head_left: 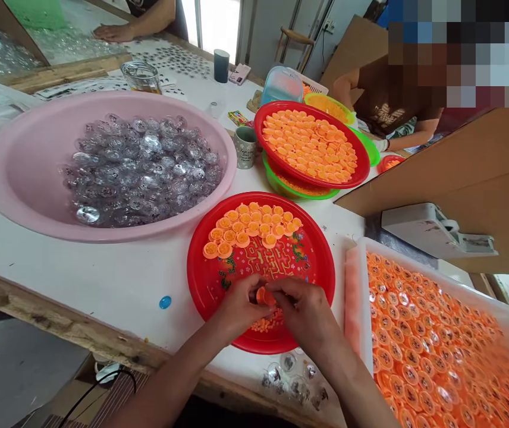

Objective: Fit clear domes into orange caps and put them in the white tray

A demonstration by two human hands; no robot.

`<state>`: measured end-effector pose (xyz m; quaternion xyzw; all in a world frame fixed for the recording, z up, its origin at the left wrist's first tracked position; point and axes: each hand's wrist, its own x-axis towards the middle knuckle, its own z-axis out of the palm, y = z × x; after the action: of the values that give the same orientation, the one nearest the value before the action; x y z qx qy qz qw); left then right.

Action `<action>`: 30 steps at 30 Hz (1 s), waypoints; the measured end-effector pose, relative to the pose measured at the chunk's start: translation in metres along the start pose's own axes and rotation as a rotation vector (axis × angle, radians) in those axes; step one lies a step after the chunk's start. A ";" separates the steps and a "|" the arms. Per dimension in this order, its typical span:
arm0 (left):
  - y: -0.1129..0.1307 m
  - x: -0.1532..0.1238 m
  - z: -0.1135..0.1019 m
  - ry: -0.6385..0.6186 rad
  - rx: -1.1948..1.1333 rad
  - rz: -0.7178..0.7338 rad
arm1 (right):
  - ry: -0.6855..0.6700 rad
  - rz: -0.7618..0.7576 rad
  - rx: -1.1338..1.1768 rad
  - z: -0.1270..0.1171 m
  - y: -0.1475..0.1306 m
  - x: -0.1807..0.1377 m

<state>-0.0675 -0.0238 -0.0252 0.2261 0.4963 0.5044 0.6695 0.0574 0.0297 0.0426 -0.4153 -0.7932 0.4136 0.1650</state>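
My left hand point(239, 309) and my right hand point(305, 312) meet over the near part of a red plate point(312, 267). Both pinch one small orange cap point(264, 295) between their fingertips. Under the hands a little heap of tiny orange bits point(266, 324) lies on the plate. Several finished orange caps point(252, 229) sit in rows on the plate's far side. A few clear domes point(292, 371) lie on the table edge just below my right wrist.
A pink basin point(18, 172) of clear domes stands at the left. A white bin point(359, 279) of orange caps is at the right. Stacked red and green plates point(310, 145) of caps, a mug point(245, 147), a cardboard flap point(468, 172) and other people sit beyond.
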 end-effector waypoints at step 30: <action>0.035 -0.012 0.002 0.120 -0.248 -0.199 | 0.139 0.221 -0.280 -0.047 0.106 0.046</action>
<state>-0.0814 -0.0204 0.0088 0.0610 0.4893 0.5054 0.7081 0.1133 0.1238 -0.0168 -0.5465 -0.7792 0.2853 0.1133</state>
